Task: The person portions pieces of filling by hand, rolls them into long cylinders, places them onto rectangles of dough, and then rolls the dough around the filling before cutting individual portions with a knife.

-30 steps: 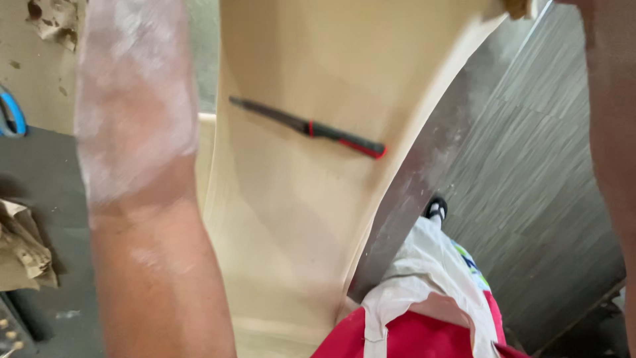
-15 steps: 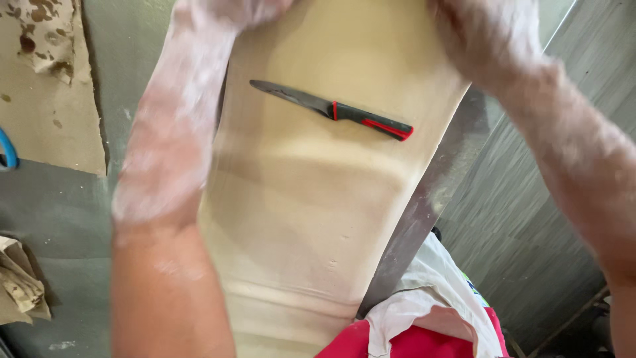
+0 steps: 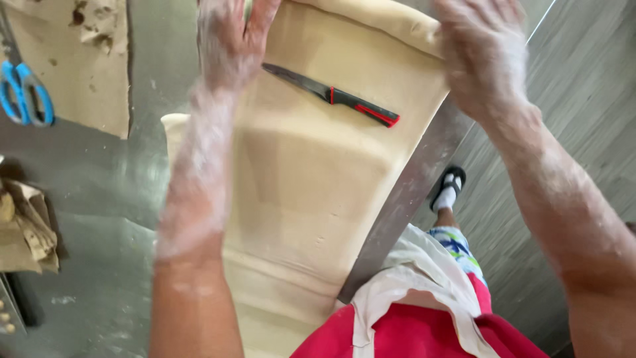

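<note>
A wide sheet of pale dough [image 3: 311, 185] lies folded in layers on a steel table [image 3: 112, 199]. A knife [image 3: 331, 95] with a dark blade and a black and red handle rests on top of it. My left hand [image 3: 228, 36], dusted with flour, is flat and open over the dough's far left part, just left of the blade tip. My right hand [image 3: 483, 53], also floury, is open with fingers spread above the thick rolled far edge of the dough [image 3: 391, 23] at the right. Neither hand holds anything.
Blue-handled scissors [image 3: 23, 93] lie at the far left on another dough piece [image 3: 73, 59]. Crumpled brown paper [image 3: 26, 225] sits at the left edge. The table's right edge [image 3: 404, 199] runs diagonally; below it are a grey floor, my sandalled foot [image 3: 449, 189] and red apron.
The view has tilted down and my hands have come into full sight. Both hands moved toward me along the dough, from its far end to beside the knife.
</note>
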